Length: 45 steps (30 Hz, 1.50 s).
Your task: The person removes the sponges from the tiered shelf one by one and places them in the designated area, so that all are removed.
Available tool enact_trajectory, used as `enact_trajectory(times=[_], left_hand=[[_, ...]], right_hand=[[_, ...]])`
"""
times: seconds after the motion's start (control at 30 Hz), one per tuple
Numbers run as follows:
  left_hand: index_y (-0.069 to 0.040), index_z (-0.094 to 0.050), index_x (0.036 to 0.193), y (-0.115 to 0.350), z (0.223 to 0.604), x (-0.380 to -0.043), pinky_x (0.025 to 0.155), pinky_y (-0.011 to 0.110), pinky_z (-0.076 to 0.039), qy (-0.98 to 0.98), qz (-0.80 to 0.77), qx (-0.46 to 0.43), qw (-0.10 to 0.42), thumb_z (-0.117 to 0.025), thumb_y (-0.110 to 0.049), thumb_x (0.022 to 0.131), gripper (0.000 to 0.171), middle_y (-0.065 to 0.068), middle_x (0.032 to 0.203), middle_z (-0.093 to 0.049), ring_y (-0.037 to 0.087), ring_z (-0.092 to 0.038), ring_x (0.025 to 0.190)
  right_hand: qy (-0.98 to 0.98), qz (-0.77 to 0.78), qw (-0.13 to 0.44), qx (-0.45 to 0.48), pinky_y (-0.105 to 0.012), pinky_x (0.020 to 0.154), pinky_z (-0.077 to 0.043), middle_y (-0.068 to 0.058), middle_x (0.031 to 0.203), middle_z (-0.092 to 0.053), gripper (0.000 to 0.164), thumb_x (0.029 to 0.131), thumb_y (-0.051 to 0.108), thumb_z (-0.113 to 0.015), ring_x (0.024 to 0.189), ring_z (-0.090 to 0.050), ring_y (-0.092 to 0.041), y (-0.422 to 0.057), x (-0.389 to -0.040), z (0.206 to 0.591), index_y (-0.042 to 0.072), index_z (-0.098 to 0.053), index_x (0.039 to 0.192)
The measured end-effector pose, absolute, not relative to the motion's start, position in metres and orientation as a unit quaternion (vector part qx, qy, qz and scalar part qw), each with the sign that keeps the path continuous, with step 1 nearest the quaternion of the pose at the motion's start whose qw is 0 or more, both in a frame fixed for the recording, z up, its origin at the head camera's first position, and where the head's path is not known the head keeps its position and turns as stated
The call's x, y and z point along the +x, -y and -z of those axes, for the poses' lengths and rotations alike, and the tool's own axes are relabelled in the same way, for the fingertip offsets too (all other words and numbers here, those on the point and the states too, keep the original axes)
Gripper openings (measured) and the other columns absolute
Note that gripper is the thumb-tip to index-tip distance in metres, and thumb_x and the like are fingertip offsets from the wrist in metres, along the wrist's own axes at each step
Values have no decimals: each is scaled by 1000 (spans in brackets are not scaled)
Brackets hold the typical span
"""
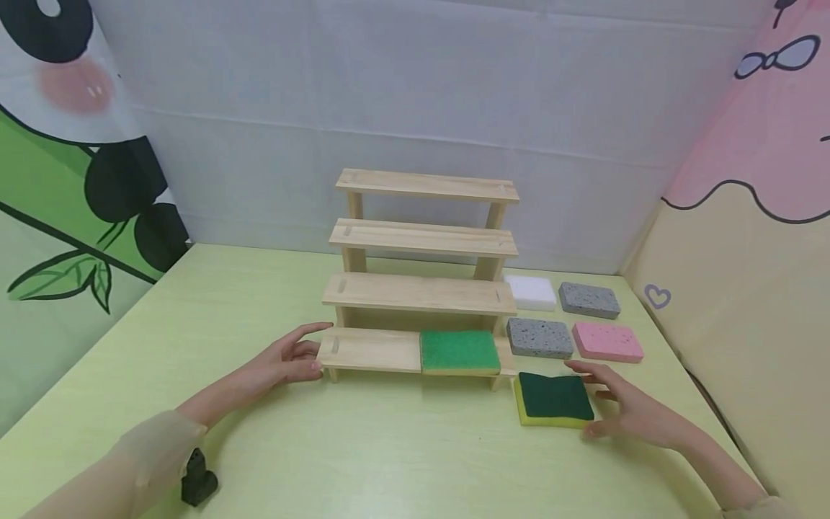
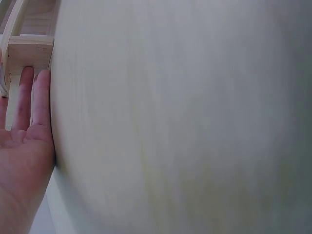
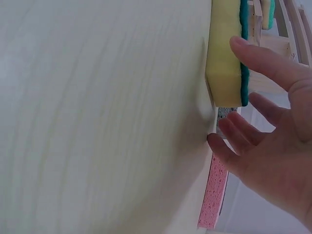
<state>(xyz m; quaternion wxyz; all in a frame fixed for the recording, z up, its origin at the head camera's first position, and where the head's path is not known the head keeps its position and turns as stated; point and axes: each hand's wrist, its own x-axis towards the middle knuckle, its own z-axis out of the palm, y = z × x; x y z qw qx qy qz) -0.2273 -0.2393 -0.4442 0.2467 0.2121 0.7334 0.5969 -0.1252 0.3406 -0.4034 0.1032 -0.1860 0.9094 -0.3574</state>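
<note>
A light wooden stand [image 1: 418, 293] with stepped shelves rises from the table. On the right part of its lowest step lies a bright green scouring sponge [image 1: 459, 351]. My left hand [image 1: 285, 362] is at the left end of that step, with two fingers [image 2: 43, 97] stretched toward the stand's wooden side. A dark green and yellow scouring sponge [image 1: 555, 398] rests flat on the table, right of the stand's front. Beside its right edge, my right hand [image 1: 625, 407] holds nothing, its fingers spread and slightly bent, the thumb close to the yellow side in the right wrist view.
Right of the stand lie a white sponge [image 1: 532, 293], a grey block [image 1: 590, 300], a second speckled grey block [image 1: 540, 338] and a pink sponge [image 1: 607, 342]. A white cloth backdrop [image 1: 415, 86] hangs behind, with printed panels at both sides.
</note>
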Motion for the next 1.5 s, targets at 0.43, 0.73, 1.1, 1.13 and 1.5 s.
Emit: enact_trajectory(times=[0.43,0.73,1.1,1.13,1.5], left_hand=[[-22,-17,158,239,443,-227,97,26,-53,-746,-585,201,247,-57,-16,99,72,16,140,-53,14,-63,116],[-27,-19,157,238,441,-226,100,29,-53,-754,-579,187,248,-57,-19,100,69,16,142,-51,16,-61,118],[-26,-20,156,237,441,-226,99,30,-51,-747,-587,186,251,-58,-17,99,69,13,142,-52,17,-60,119],[-25,-19,156,237,441,-226,98,29,-51,-745,-588,189,250,-58,-16,99,69,13,141,-53,16,-61,119],[-20,-18,157,238,443,-227,97,26,-52,-739,-593,203,249,-56,-14,100,69,10,138,-55,13,-62,117]], right_hand=[[-929,315,43,-191,-64,103,-43,-18,151,-44,88,76,32,-85,133,-46,-44,-308,-135,386,8,-39,148],[-924,317,-3,-215,-54,101,-48,-12,144,-53,76,81,33,-81,130,-51,-36,-285,-139,382,10,-46,144],[-914,347,-32,-209,-53,102,-48,-10,139,-57,71,82,27,-81,124,-57,-31,-260,-147,383,11,-48,143],[-912,350,-33,-210,-53,102,-48,-11,138,-58,70,82,26,-81,123,-58,-32,-257,-147,383,10,-48,143],[-896,386,-25,-218,-58,101,-48,-14,142,-54,69,83,21,-80,123,-59,-36,-233,-157,382,7,-47,143]])
